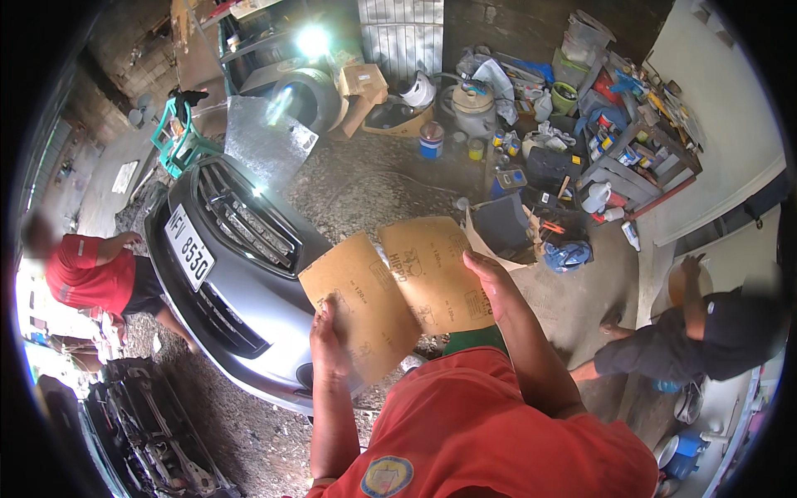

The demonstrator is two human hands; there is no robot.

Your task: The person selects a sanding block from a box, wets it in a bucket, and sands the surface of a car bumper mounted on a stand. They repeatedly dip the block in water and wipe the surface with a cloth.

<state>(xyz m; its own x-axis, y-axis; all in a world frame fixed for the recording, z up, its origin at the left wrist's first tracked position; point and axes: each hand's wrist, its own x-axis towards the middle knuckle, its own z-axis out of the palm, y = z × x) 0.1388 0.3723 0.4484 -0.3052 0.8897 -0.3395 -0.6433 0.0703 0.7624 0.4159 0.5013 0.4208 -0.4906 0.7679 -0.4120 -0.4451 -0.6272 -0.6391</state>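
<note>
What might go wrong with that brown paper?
The brown paper might rip crookedly if its two parts, apart at the top, are joined lower down; I can't tell. The left hand and right hand each hold one part near its outer edge, so either part might slip. A dropped part could get dirty on the gritty ground.

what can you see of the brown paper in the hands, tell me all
The brown paper looks stiff, with dark print on its visible face. It shows two roughly rectangular panels, split by a narrow gap at the top; whether they join lower down is unclear. The left hand grips the left panel, the right hand the right panel, beside the silver bumper in view.
</note>
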